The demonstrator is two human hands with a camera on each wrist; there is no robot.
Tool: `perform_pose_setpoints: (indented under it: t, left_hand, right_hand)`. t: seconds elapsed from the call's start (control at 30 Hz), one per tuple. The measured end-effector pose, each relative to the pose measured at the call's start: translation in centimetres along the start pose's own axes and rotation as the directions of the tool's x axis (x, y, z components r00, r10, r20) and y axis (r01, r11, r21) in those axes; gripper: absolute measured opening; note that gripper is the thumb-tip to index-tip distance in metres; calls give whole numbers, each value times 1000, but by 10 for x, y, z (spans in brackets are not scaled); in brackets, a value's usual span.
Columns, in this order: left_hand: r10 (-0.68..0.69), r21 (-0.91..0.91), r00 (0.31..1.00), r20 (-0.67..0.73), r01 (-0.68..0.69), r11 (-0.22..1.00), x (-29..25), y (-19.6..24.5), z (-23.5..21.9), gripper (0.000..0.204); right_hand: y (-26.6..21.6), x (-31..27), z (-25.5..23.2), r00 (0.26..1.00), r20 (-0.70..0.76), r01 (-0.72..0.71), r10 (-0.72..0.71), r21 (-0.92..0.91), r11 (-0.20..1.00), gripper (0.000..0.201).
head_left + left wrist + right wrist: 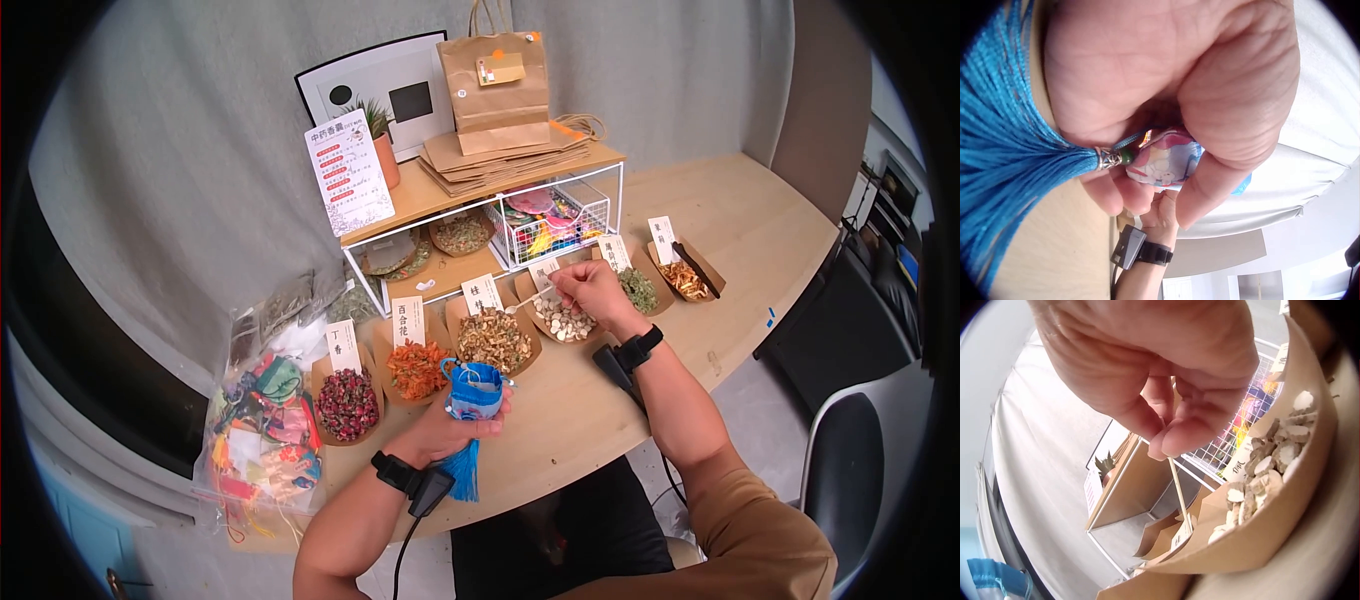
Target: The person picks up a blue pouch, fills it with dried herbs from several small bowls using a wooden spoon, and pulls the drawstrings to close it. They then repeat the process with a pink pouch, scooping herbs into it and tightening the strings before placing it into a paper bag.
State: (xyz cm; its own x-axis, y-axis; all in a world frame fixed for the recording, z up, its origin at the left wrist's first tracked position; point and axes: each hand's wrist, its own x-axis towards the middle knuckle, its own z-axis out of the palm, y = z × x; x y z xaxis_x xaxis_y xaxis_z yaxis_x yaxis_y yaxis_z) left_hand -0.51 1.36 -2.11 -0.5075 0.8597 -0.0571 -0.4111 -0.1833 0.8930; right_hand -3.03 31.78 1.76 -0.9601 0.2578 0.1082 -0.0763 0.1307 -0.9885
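My left hand point(455, 428) grips a small blue pouch point(474, 392) upright, its mouth facing up; a blue tassel point(461, 472) hangs below. In the left wrist view, the fingers and thumb wrap round the pouch's printed side point(1166, 161), beside a green bead point(1126, 155). My right hand point(600, 297) pinches a thin pale stick point(1179, 490) between thumb and fingertips, over the paper tray of whitish slices point(566, 318). In the right wrist view, the stick's lower end is near a label card at the tray's edge; whether they touch I cannot tell.
Other paper trays hold dark red buds point(347, 405), orange petals point(417, 368), brown chips point(494, 340), green leaves point(637, 289) and yellowish pieces point(684, 280). Behind stands a wooden shelf point(400, 221) with paper bags point(497, 98) and a wire basket point(555, 228). A plastic bag of pouches point(265, 440) lies left.
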Motion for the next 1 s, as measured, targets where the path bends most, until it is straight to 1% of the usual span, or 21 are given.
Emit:
perform_pose_setpoints:
  t: [0.2, 0.3, 0.4, 0.5, 0.6, 0.7, 0.8, 0.9, 1.0]
  left_hand:
    - [-4, -15, 1000, -5, 3, 1000, 0, 0, 0, 54]
    - [-5, -7, 1000, 8, 5, 1000, 0, -2, -4, 54]
    - [-6, -6, 1000, 2, 6, 1000, 0, -1, -3, 54]
    - [-6, -6, 1000, -5, 6, 1000, 0, 0, -1, 53]
    - [2, -6, 1000, -7, -2, 1000, -1, 0, 1, 53]
    - [-5, -5, 1000, -4, 5, 1000, 1, 0, 0, 52]
    - [-10, -2, 1000, 5, 10, 1000, 0, -1, 0, 52]
    - [-5, 0, 1000, 6, 5, 1000, 0, 1, 1, 52]
    - [-5, 0, 1000, -1, 5, 1000, 0, 0, 0, 52]
  right_hand:
    - [-2, -5, 0, 997, 78, -18, 27, -120, 993, 19]
    - [-3, -5, -1, 988, 142, -38, 59, -147, 988, 20]
    - [-5, -6, -1, 984, 142, -88, 112, -161, 983, 22]
    - [-9, -8, 0, 989, 108, -87, 103, -146, 986, 22]
    - [-1, -3, -3, 987, 131, -76, 91, -111, 991, 21]
    - [-3, -4, -5, 991, 119, -47, 63, -132, 990, 20]
    - [-11, -8, -2, 997, 44, -51, 57, -128, 990, 21]
    - [-10, -8, -1, 999, 33, -36, 41, -118, 992, 22]
    - [-8, -6, -5, 993, 110, -39, 51, -107, 993, 21]
